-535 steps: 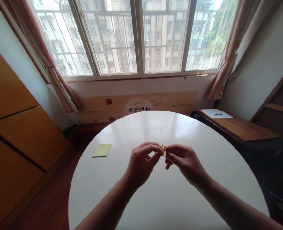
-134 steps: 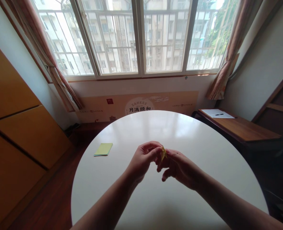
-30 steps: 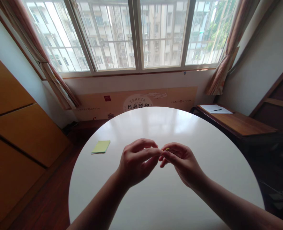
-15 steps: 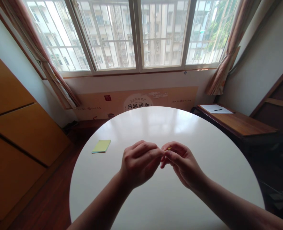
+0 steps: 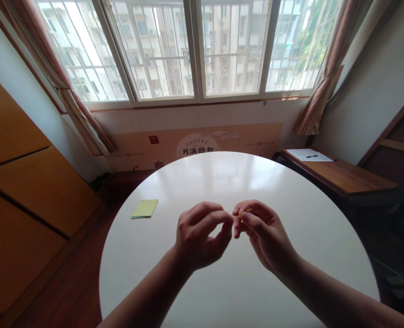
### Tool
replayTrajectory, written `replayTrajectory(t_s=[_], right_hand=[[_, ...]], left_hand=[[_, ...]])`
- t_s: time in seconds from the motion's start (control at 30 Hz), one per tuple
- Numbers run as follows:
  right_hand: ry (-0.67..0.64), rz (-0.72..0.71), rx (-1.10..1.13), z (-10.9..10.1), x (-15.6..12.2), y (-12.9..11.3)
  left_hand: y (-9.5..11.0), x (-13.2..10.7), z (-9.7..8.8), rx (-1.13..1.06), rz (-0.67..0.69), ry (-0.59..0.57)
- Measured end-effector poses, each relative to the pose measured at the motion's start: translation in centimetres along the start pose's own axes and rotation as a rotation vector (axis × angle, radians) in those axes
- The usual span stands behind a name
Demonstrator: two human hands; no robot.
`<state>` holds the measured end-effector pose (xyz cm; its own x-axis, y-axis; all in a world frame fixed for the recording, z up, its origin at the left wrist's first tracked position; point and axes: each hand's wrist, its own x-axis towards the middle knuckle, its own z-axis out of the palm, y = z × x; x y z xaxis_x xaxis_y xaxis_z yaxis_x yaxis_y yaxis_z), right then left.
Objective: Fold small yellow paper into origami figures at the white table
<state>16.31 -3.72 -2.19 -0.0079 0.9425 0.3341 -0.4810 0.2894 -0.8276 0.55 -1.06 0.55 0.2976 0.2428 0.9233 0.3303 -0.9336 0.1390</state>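
Observation:
Both my hands are raised a little above the round white table (image 5: 290, 191), near its middle. My right hand (image 5: 261, 232) pinches a tiny folded yellow paper piece (image 5: 246, 211); only a thin edge of it shows between the fingertips. My left hand (image 5: 198, 234) is curled, with thumb and forefinger meeting at the same spot beside the right fingertips. Whether the left fingers grip the paper is hidden. A pad of yellow-green paper sheets (image 5: 145, 208) lies flat on the table's left side, well away from both hands.
A wooden side desk (image 5: 345, 175) with a white sheet and a pen (image 5: 309, 156) stands at the right. Orange cabinets (image 5: 27, 191) line the left wall. A barred window with curtains (image 5: 195, 50) is ahead, with a printed cardboard panel (image 5: 198, 146) beneath it.
In the last second my left fingers have curled into a looser ring and my right hand has risen slightly. Compared with earlier, the yellow paper piece shows much less between my fingertips.

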Motion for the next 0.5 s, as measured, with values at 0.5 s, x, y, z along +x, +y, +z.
replayTrajectory(t_s=[0.5], right_hand=[[0.114, 0.031, -0.077, -0.3, 0.2, 0.1]], left_hand=[[0.7, -0.9, 1.3, -0.251, -0.435, -0.142]])
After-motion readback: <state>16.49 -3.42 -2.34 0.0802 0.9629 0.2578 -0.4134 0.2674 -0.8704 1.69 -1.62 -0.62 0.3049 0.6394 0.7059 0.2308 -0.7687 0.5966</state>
